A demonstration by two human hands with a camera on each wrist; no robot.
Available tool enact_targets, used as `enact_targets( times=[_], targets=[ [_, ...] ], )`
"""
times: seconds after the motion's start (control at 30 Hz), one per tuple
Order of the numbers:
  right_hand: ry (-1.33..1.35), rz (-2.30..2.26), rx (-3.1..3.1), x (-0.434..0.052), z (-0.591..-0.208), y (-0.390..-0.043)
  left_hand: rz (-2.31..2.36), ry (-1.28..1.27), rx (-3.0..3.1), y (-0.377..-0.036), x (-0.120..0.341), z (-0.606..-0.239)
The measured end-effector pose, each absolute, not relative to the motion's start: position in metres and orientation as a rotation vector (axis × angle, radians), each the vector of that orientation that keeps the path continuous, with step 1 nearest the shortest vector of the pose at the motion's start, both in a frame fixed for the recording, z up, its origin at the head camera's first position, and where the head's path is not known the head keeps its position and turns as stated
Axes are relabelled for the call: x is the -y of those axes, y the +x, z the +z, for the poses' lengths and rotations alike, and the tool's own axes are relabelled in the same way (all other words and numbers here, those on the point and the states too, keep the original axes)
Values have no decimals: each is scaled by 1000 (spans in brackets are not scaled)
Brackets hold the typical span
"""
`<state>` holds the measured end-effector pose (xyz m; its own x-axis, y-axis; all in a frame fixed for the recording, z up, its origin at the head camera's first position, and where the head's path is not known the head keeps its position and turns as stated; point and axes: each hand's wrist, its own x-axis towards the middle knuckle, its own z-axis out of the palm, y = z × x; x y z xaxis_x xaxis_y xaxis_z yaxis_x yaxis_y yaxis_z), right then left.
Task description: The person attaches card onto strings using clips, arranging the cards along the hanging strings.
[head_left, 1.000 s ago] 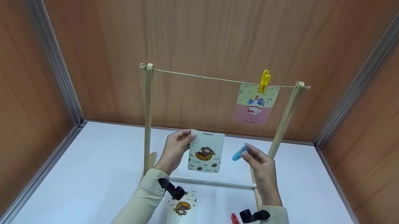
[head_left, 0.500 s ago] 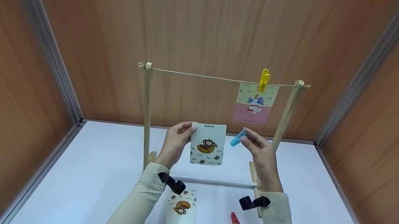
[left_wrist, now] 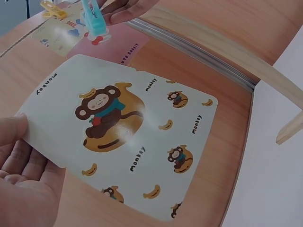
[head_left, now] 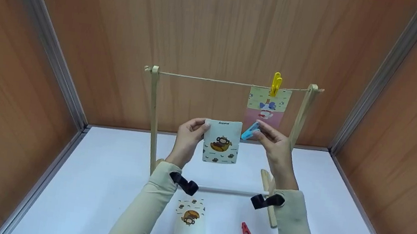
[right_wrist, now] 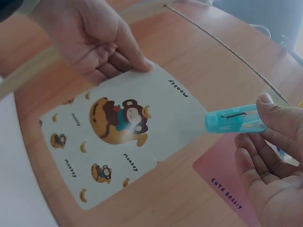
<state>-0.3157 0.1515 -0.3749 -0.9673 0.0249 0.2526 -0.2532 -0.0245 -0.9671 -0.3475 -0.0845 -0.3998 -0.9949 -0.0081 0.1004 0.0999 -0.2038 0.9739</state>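
Observation:
My left hand [head_left: 188, 140] pinches the upper left edge of a monkey card [head_left: 221, 141], which hangs upright below the string [head_left: 205, 79]. In the left wrist view the card's [left_wrist: 113, 118] printed face shows a monkey on a banana. To its right, my right hand [head_left: 277, 154] holds a blue clothespin [head_left: 250, 131] between thumb and fingers. The clothespin [right_wrist: 234, 119] points toward the card's upper edge; whether they touch, I cannot tell. A pink and green rabbit card [head_left: 267, 104] hangs from the string under a yellow clothespin [head_left: 276, 84].
Wooden posts [head_left: 153, 118] carry the string on both sides, joined low down by a white rod [head_left: 233, 191]. On the white table [head_left: 103, 183] lie another monkey card [head_left: 190, 221] and a red clothespin [head_left: 246, 232]. Wood-grain panels [head_left: 221, 22] enclose the back and sides.
Both hands have risen toward the string, carrying the monkey card and the blue clothespin. The clothespin has come closer to the card and now overlaps the rabbit card in the head view.

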Motion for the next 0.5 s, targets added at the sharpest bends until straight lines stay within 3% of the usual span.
enact_targets(
  times=[0.5],
  targets=[
    [307, 2011, 2038, -144, -341, -321, -2347, -177, 1942, -352, 75, -374]
  ],
)
